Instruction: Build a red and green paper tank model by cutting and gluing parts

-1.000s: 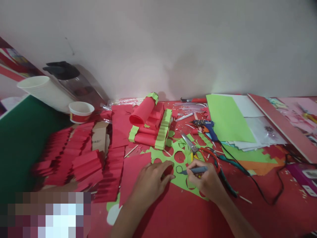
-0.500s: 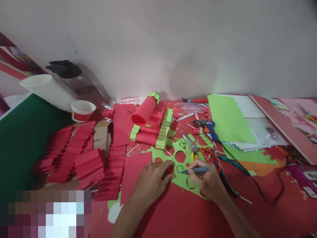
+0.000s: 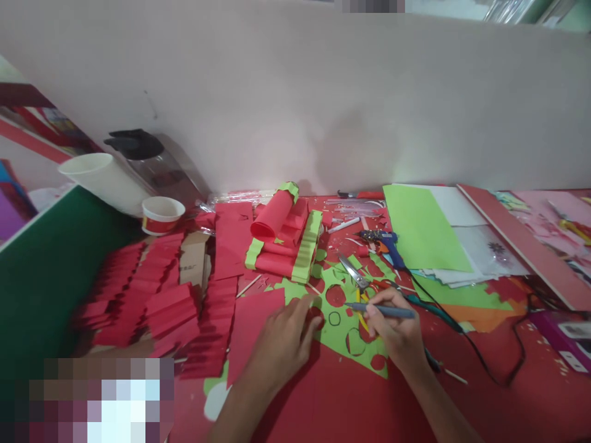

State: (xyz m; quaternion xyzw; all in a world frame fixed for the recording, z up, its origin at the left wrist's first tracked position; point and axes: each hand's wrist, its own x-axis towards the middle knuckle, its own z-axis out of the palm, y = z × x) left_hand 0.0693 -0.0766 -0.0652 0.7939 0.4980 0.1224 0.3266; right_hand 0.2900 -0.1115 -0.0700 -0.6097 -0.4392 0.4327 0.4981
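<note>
A grey-blue marker pen (image 3: 397,311) is gripped in my right hand (image 3: 399,332), its tip lifted just over the green paper. This green paper (image 3: 336,341) has several round holes cut through it, showing red below. A small hand-drawn circle (image 3: 334,319) stands on it between my hands, with a larger outlined shape (image 3: 355,341) nearer me. My left hand (image 3: 289,335) lies on the paper's left part, fingers loosely spread and slightly bent, holding nothing. Scissors (image 3: 354,271) with red and yellow handles lie beyond my right hand, their handles partly hidden.
A red and green paper model (image 3: 281,237) stands behind the green sheet. Folded red strips (image 3: 157,289), a paper cup (image 3: 162,215) and a dark-lidded jug (image 3: 157,160) are on the left. A blue glue gun (image 3: 385,243), its cord and stacked paper (image 3: 427,227) lie right.
My right hand has moved the pen up and right, away from the drawn circle, which now shows fully. The left hand stays on the paper. The view has shifted slightly.
</note>
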